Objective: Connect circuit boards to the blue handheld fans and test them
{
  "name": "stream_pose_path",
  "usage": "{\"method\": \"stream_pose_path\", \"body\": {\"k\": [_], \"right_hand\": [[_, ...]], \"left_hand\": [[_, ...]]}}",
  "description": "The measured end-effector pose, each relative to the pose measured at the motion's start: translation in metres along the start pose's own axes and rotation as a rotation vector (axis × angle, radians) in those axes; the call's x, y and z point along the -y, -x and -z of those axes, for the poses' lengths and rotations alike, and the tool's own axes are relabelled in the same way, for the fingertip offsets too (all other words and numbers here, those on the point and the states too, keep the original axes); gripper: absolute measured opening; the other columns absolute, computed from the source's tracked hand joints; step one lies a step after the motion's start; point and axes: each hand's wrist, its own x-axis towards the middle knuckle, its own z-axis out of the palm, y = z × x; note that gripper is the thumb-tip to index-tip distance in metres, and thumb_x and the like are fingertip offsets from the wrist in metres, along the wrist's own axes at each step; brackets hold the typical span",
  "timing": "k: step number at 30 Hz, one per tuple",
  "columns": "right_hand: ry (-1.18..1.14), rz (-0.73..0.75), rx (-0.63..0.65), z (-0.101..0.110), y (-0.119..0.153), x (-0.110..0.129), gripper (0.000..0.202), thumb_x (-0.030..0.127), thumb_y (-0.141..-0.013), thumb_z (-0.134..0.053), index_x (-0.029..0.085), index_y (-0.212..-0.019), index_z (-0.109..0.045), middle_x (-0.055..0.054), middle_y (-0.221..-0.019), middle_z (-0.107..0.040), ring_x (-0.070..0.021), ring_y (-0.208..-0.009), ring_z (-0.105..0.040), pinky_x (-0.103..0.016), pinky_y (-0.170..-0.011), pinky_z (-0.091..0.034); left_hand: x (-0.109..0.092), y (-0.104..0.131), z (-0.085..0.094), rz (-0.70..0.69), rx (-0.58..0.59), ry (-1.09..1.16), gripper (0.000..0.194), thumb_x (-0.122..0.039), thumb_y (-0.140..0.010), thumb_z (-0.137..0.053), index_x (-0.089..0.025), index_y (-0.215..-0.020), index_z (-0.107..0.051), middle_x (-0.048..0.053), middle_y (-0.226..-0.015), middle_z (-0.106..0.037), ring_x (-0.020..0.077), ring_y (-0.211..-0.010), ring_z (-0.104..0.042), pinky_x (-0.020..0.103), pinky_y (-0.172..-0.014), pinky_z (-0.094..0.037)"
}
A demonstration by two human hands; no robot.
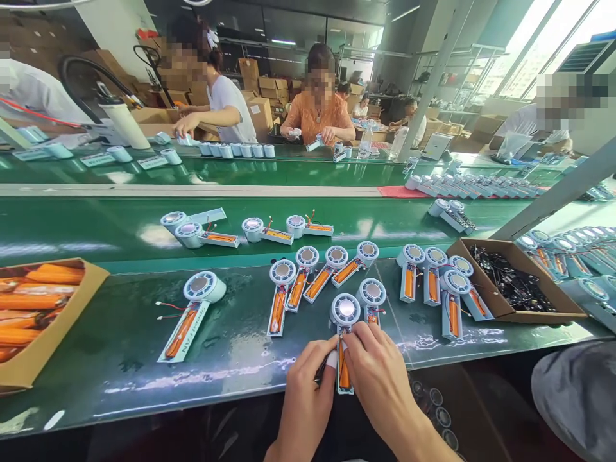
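Looking down through the head camera, I have the fan (345,310) between my two hands at the near edge of the table (235,340). Its round head sits just beyond my fingertips, and its handle, with an orange strip (344,375) inside, runs back between them. My left hand (308,372) grips the handle's left side; my right hand (378,366) closes its bent fingers on the neck end.
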Motion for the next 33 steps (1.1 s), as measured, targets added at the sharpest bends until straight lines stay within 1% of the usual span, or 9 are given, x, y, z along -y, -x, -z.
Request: {"method": "stream_pose_path", "body": {"k": [4, 9, 14, 17, 19, 23, 29, 31, 33], "right_hand": [[-0.018, -0.017, 0.046, 0.000, -0.003, -0.003, 0.022, 0.002, -0.086, -0.058, 0.021, -0.075, -0.058, -0.005, -0.077, -0.062, -0.0224, -0.068, -0.055, -0.033, -0.063, -0.040], [-0.392, -0.152, 0.122, 0.000, -0.006, -0.015, 0.015, 0.007, -0.090, -0.058, 0.021, -0.087, -0.061, -0.002, -0.087, -0.065, -0.0192, -0.077, -0.061, -0.028, -0.066, -0.042], [-0.570, -0.225, 0.199, 0.002, -0.009, -0.023, 0.016, 0.006, -0.091, -0.057, 0.021, -0.092, -0.062, -0.001, -0.089, -0.064, -0.0175, -0.079, -0.062, -0.027, -0.070, -0.044], [-0.620, -0.199, 0.240, 0.004, -0.011, -0.026, 0.021, 0.005, -0.091, -0.056, 0.022, -0.101, -0.063, 0.000, -0.089, -0.064, -0.0165, -0.078, -0.062, -0.025, -0.071, -0.045], [-0.602, -0.171, 0.238, 0.004, -0.011, -0.027, 0.018, 0.007, -0.093, -0.055, 0.022, -0.099, -0.062, 0.000, -0.089, -0.065, -0.0166, -0.078, -0.062, -0.026, -0.070, -0.044], [-0.449, -0.159, 0.161, 0.004, -0.008, -0.022, 0.014, 0.010, -0.095, -0.053, 0.021, -0.091, -0.060, -0.002, -0.088, -0.065, -0.0181, -0.075, -0.061, -0.027, -0.066, -0.043], [-0.154, -0.042, 0.019, 0.005, -0.007, -0.008, 0.020, 0.009, -0.096, -0.047, 0.020, -0.085, -0.059, -0.005, -0.081, -0.065, -0.0212, -0.069, -0.059, -0.030, -0.062, -0.039], [-0.161, -0.052, -0.002, 0.004, -0.007, -0.007, 0.019, 0.009, -0.095, -0.047, 0.020, -0.085, -0.059, -0.005, -0.081, -0.065, -0.0208, -0.068, -0.059, -0.030, -0.063, -0.039], [-0.260, -0.088, 0.001, 0.003, -0.007, -0.010, 0.017, 0.009, -0.094, -0.050, 0.021, -0.086, -0.059, -0.003, -0.083, -0.066, -0.0196, -0.071, -0.060, -0.029, -0.064, -0.040]], "left_hand": [[0.000, 0.001, 0.000, 0.041, -0.029, 0.053, 0.031, -0.021, -0.092, -0.051, -0.020, -0.110, -0.076, 0.012, -0.106, -0.076, 0.0229, -0.096, -0.073, 0.032, -0.082, -0.060], [0.002, -0.005, 0.008, 0.359, 0.061, 0.279, 0.035, -0.033, -0.089, -0.055, -0.017, -0.113, -0.075, 0.008, -0.088, -0.075, 0.0175, -0.063, -0.068, 0.028, -0.058, -0.058], [0.004, -0.014, 0.017, 0.407, 0.141, 0.346, 0.037, -0.040, -0.087, -0.060, -0.016, -0.110, -0.076, 0.006, -0.087, -0.074, 0.0147, -0.062, -0.064, 0.026, -0.060, -0.056], [0.004, -0.016, 0.020, 0.375, 0.170, 0.331, 0.036, -0.039, -0.088, -0.061, -0.016, -0.109, -0.076, 0.006, -0.088, -0.074, 0.0144, -0.063, -0.063, 0.025, -0.061, -0.055], [0.004, -0.015, 0.019, 0.325, 0.167, 0.307, 0.034, -0.038, -0.089, -0.059, -0.017, -0.110, -0.076, 0.007, -0.091, -0.074, 0.0144, -0.064, -0.064, 0.025, -0.061, -0.056], [0.004, -0.012, 0.014, 0.203, 0.092, 0.221, 0.031, -0.033, -0.094, -0.055, -0.020, -0.112, -0.076, 0.007, -0.094, -0.074, 0.0142, -0.066, -0.064, 0.024, -0.062, -0.058], [0.005, -0.004, 0.005, -0.006, -0.006, 0.065, 0.031, -0.021, -0.096, -0.051, -0.024, -0.114, -0.076, 0.008, -0.102, -0.076, 0.0187, -0.094, -0.071, 0.027, -0.082, -0.058], [0.005, -0.003, 0.005, -0.010, -0.018, 0.056, 0.031, -0.020, -0.095, -0.052, -0.024, -0.113, -0.077, 0.009, -0.103, -0.076, 0.0194, -0.096, -0.071, 0.027, -0.084, -0.058], [0.005, -0.004, 0.007, 0.046, -0.004, 0.089, 0.030, -0.022, -0.094, -0.054, -0.023, -0.113, -0.077, 0.008, -0.102, -0.075, 0.0188, -0.088, -0.071, 0.026, -0.077, -0.059]]}}
